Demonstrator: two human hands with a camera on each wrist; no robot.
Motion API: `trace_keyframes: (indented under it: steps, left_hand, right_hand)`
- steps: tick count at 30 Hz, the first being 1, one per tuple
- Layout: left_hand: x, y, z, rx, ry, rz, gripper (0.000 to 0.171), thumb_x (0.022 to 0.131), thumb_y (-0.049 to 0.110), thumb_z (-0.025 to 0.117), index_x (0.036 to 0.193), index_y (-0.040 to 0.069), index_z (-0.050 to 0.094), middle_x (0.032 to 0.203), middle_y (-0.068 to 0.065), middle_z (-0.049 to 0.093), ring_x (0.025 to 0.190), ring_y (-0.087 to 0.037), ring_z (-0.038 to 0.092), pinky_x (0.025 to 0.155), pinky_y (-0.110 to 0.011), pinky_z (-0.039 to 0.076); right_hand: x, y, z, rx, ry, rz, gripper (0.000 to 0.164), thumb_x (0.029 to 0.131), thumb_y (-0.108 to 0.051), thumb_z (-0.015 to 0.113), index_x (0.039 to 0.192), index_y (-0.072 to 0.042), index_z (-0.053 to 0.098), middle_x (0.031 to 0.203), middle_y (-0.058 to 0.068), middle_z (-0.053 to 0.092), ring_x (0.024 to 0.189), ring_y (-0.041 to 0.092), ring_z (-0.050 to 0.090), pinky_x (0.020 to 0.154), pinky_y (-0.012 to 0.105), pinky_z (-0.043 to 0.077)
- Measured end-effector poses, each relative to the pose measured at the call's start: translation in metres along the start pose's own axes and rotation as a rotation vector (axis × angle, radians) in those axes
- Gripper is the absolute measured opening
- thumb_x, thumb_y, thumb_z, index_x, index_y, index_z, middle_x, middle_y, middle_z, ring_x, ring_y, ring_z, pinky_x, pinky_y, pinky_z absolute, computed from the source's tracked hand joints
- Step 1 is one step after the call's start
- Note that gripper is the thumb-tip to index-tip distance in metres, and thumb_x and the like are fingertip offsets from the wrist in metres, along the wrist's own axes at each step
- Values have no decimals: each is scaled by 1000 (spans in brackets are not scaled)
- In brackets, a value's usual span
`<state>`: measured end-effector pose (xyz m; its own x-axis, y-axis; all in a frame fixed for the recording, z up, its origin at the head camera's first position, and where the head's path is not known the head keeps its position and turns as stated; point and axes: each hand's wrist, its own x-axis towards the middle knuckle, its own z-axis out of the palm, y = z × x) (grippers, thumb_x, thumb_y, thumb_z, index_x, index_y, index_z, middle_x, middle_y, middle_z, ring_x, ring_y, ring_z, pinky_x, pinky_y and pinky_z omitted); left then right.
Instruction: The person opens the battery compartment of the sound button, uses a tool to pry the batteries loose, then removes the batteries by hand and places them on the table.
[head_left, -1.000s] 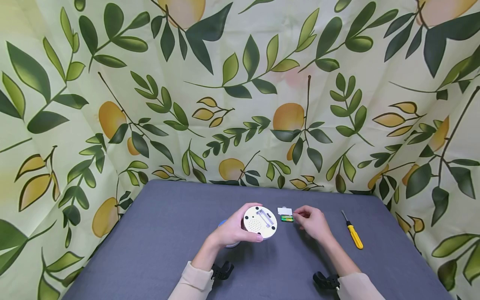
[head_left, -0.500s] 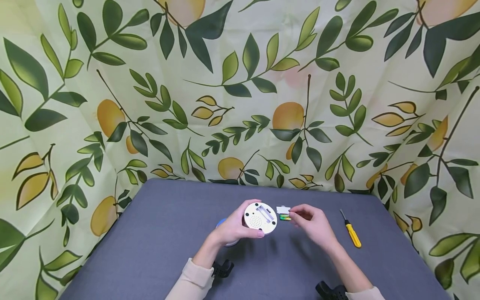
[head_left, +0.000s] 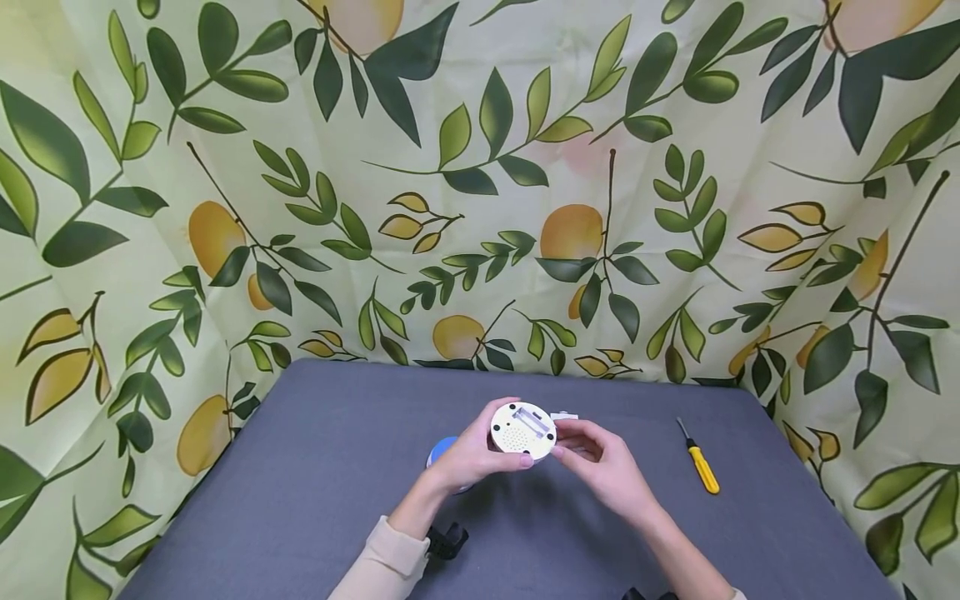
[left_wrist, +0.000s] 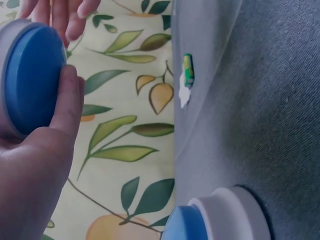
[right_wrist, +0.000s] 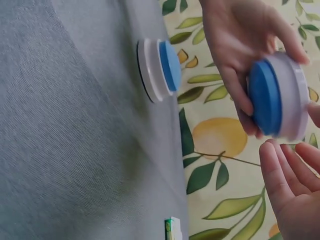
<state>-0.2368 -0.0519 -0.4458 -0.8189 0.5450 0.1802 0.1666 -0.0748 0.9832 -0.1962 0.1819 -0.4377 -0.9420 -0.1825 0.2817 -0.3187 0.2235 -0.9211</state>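
Note:
A round push-button buzzer (head_left: 516, 440) is in my left hand (head_left: 468, 457), thumb and fingers curled round its rim. Its white underside faces me, showing a bare battery slot, a speaker grille and dark feet. In the left wrist view its blue dome (left_wrist: 36, 80) points away from the base. At the buzzer's right edge is my right hand (head_left: 606, 468), thumb and fingertips right at the rim. Seen from the right wrist, its fingers (right_wrist: 277, 172) are extended just below the buzzer, with no object between them and the thumb.
On the grey table, a second blue-and-white buzzer (right_wrist: 150, 70) stands partly behind my left hand. A green battery (left_wrist: 188, 71) lies by a white cover (head_left: 566, 416) beyond my right hand. A yellow-handled screwdriver (head_left: 703, 469) lies at the right. Patterned cloth surrounds the table.
My right hand has moved left from beside the batteries and cover to the buzzer's edge, now hiding the batteries in the head view. The left hand keeps its grip, nearly still.

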Motion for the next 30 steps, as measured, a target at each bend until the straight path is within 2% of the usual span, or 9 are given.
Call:
trace_keyframes:
  steps: [6,10,15,19,21,23,27,30]
  left_hand:
    - [0,-3,6,32,47,-37,87,85,17,81,154,9,29,136,-10,51,112,-18,57,97,-28,46]
    - [1,-3,9,35,37,-53,87,89,21,76,157,9,23,140,-12,49,117,-17,55,102,-30,43]
    - [-1,-4,8,2,-38,-70,92,94,21,69,162,4,9,156,-16,35,133,-20,44,111,-31,36]
    - [-1,-5,7,-40,-121,-60,89,96,13,63,162,0,5,165,-18,20,145,-26,33,115,-31,34]
    - [1,-6,7,-17,-136,-43,84,98,10,61,161,-1,7,165,-20,21,146,-28,34,114,-31,35]
    - [4,-7,9,32,-137,-36,79,100,9,60,161,-3,11,162,-21,27,142,-30,40,112,-31,38]
    - [10,-9,15,179,-89,-33,74,98,10,67,158,-2,25,156,-18,39,134,-30,52,108,-32,43]
    - [15,-11,22,238,-42,-31,71,94,12,73,154,-1,36,151,-15,47,128,-27,57,106,-33,45]
  right_hand:
    - [-2,3,8,51,-15,-31,52,88,-4,78,135,6,58,129,23,61,106,16,66,85,26,56]
    - [-3,2,11,55,-20,2,63,87,-2,78,141,9,50,134,26,56,109,22,65,88,29,56]
    - [-2,2,7,20,-22,65,73,85,-9,81,146,8,44,138,24,53,115,31,62,94,25,52]
    - [-2,8,-4,54,-65,102,78,85,-8,82,149,7,40,144,25,48,120,33,59,93,24,53]
    - [-3,12,-10,88,-91,112,79,86,-6,81,150,7,38,146,28,46,120,32,59,92,26,54]
    - [-4,16,-17,116,-116,113,79,86,-4,79,151,9,35,146,30,45,119,30,60,91,28,55]
    - [-5,22,-28,107,-112,114,78,86,-5,80,150,8,38,144,30,47,122,31,59,92,26,53]
    - [-5,25,-36,69,-91,118,76,86,-7,81,149,6,42,144,27,49,125,35,55,95,25,52]
